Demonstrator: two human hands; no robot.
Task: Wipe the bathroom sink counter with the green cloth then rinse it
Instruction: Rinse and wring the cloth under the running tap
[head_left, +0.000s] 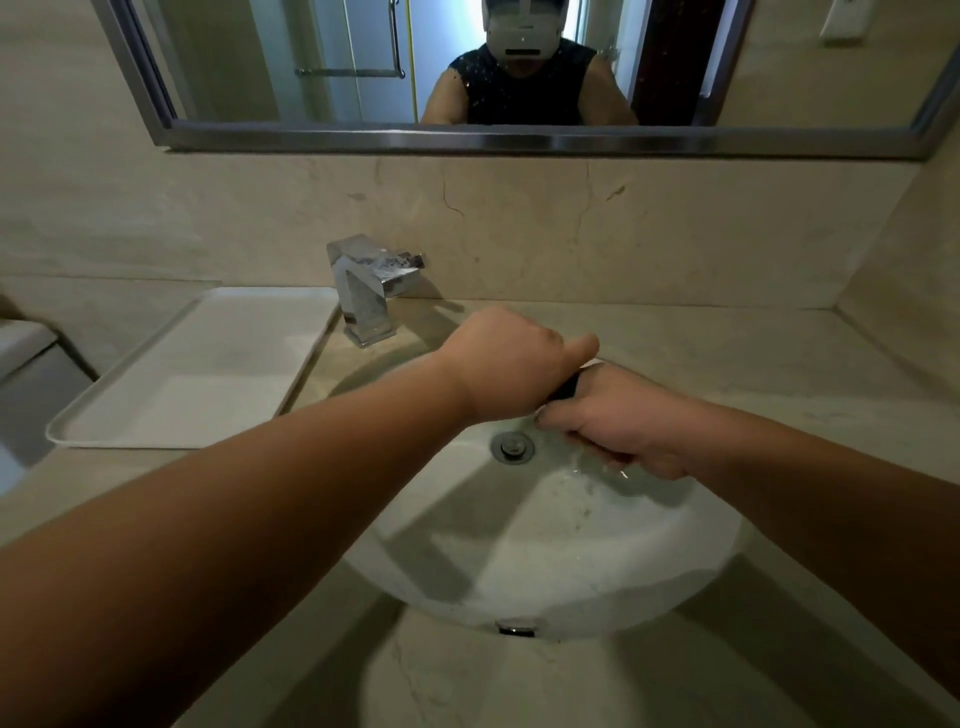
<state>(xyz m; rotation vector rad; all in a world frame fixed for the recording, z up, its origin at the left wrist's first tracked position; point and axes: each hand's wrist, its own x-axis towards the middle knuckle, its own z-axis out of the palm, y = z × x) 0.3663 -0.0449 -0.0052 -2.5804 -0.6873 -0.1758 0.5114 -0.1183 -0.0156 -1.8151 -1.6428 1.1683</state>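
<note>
Both my hands are closed over the white sink basin (545, 561), above and right of the drain (511, 447). My left hand (506, 364) and my right hand (618, 421) grip the two ends of a dark, rolled-up cloth (566, 387); only a short dark piece shows between the fists, so its colour is hard to tell. Drops of water fall below my right hand and wet the basin. The beige stone counter (753, 364) surrounds the basin.
A chrome faucet (366, 291) stands behind the basin at the left, with no water running from it. A white tray (208, 364) lies on the counter to the left. A mirror (467, 67) hangs on the wall above.
</note>
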